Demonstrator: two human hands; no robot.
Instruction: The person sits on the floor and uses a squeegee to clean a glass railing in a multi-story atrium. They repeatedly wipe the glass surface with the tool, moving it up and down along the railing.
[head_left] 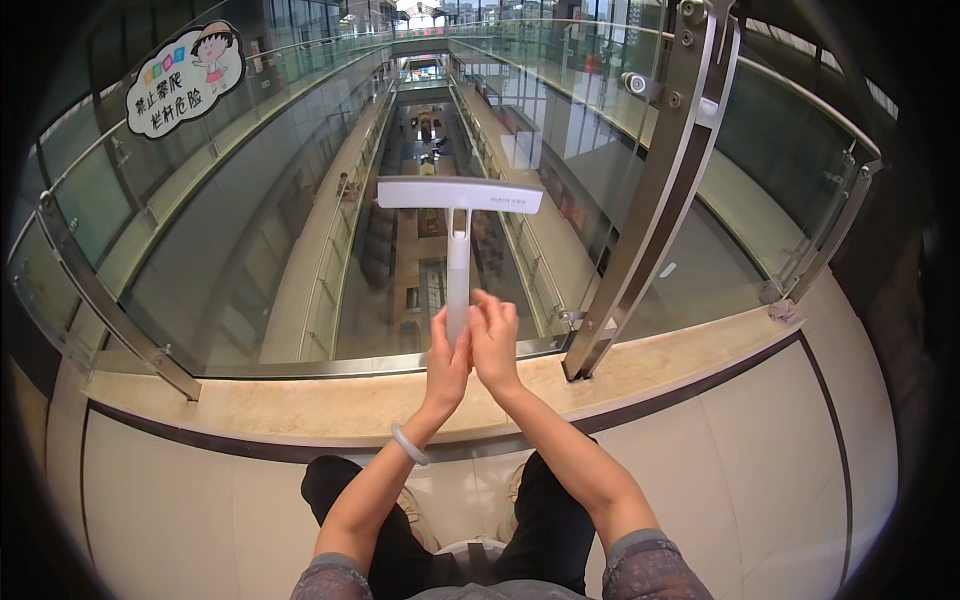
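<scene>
One white plastic T-shaped window squeegee (459, 222), two bare hands, left hand (447, 362) and right hand (494, 342), one pale jade bangle (408, 444), one cartoon warning sticker (186, 77), three slanted steel railing posts (655, 190).

I see one cloud-shaped sticker sign (184, 78) on glass panel (200, 230), upper left: white, cartoon child, dark characters.

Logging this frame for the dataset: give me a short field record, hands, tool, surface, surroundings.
left hand: grips the handle, pale bangle on wrist
right hand: on the same handle, beside the left
tool: white squeegee, T-shaped, blade up and level, against the glass
surface: glass railing panel, metal posts
wall sticker: cartoon sign, upper left
beyond the glass: multi-storey atrium
</scene>
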